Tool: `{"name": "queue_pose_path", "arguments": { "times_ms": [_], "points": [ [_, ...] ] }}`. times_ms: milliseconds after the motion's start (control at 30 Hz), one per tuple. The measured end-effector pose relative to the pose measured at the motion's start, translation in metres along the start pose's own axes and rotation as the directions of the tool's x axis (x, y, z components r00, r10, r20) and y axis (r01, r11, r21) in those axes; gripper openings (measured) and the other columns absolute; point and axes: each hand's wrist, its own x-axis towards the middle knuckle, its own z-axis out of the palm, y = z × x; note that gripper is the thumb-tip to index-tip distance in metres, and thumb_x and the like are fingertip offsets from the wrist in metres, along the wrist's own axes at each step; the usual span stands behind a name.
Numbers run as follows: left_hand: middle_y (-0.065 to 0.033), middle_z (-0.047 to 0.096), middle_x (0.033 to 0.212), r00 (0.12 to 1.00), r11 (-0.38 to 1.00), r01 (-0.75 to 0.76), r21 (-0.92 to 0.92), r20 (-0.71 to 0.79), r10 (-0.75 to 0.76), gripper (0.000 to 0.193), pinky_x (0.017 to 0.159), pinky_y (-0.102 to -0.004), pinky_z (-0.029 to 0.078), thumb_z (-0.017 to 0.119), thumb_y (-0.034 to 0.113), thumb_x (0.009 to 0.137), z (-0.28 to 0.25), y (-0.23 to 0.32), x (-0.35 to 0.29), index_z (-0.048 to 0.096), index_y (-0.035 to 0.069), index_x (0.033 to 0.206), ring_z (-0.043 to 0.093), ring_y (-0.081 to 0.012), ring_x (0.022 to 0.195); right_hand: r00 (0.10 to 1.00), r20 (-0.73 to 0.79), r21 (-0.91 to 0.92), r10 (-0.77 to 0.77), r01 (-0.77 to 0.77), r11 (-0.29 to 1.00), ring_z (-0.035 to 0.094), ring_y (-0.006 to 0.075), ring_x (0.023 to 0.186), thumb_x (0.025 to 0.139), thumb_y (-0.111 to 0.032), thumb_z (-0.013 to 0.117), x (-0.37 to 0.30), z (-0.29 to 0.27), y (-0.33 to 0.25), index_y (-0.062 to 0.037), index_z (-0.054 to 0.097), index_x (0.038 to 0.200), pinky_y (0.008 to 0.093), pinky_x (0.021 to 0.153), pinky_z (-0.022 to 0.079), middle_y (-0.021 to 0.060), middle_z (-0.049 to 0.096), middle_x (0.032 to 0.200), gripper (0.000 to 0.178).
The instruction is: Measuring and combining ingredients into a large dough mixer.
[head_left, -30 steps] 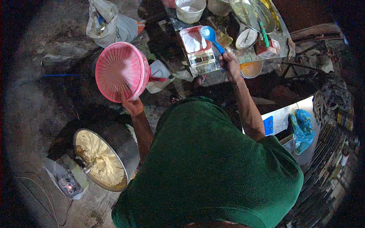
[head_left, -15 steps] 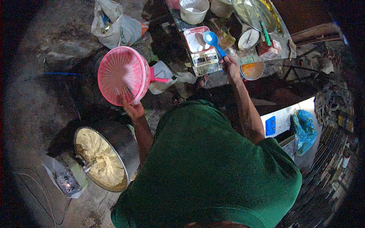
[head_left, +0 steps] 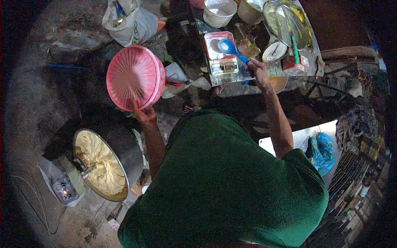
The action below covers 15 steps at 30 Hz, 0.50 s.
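My left hand (head_left: 144, 113) grips the lower edge of a round pink plastic thing (head_left: 132, 77) with a ribbed, whitish-dusted face and a raised rim. Whether it is a lid or a shallow tub I cannot make out. In my right hand (head_left: 259, 73) is the handle of a blue spoon (head_left: 226, 46) with some white stuff in its bowl. The spoon hangs over the red-rimmed pan of a kitchen scale (head_left: 224, 67), which stands on the near left corner of the table. Below my left arm, pale dough (head_left: 101, 165) fills a large metal mixer bowl (head_left: 128, 155).
On the table (head_left: 312, 45) stand a white tub (head_left: 219, 12), another tub (head_left: 251, 11), a large metal basin (head_left: 279, 20), an open white container (head_left: 274, 51) and a red box (head_left: 295, 64). A white sack (head_left: 134, 31) sits on the floor. A blue plastic bag (head_left: 322, 155) lies at right.
The blue spoon has moved left, further over the scale pan. My left hand still holds the pink thing, which has tilted slightly. The whole view has shifted a little.
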Motion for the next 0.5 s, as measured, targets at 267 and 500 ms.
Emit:
{"name": "queue_pose_path", "arguments": {
  "times_ms": [267, 500],
  "points": [
    [-0.0031, 0.063, 0.098, 0.993, 0.989, 0.064, -0.132, 0.106, -0.05, 0.03, 0.052, -0.0246, 0.051, 0.054, 0.027, 0.094, 0.039, -0.006, -0.014, 0.053, 0.009, 0.118, 0.062, -0.0143, 0.077, 0.918, 0.243, 0.105, 0.312, -0.345, 0.933, 0.048, 0.0108, 0.053, 0.091, -0.026, 0.05, 0.016, -0.003, -0.01, -0.0053, 0.061, 0.098, 0.0254, 0.051, 0.041, -0.0009, 0.055, 0.066, 0.024],
    [-0.0062, 0.061, 0.108, 0.985, 0.983, -0.169, 0.078, -0.025, 0.171, 0.032, 0.071, -0.0347, 0.055, 0.055, 0.026, 0.093, 0.039, -0.015, -0.017, 0.052, 0.009, 0.119, 0.062, -0.0197, 0.091, 0.877, 0.329, 0.077, 0.351, -0.395, 0.916, 0.044, 0.0103, 0.05, 0.091, -0.023, 0.051, 0.028, -0.006, 0.008, -0.0056, 0.061, 0.096, 0.0255, 0.049, 0.039, -0.0023, 0.05, 0.063, 0.021]
  ]
}}
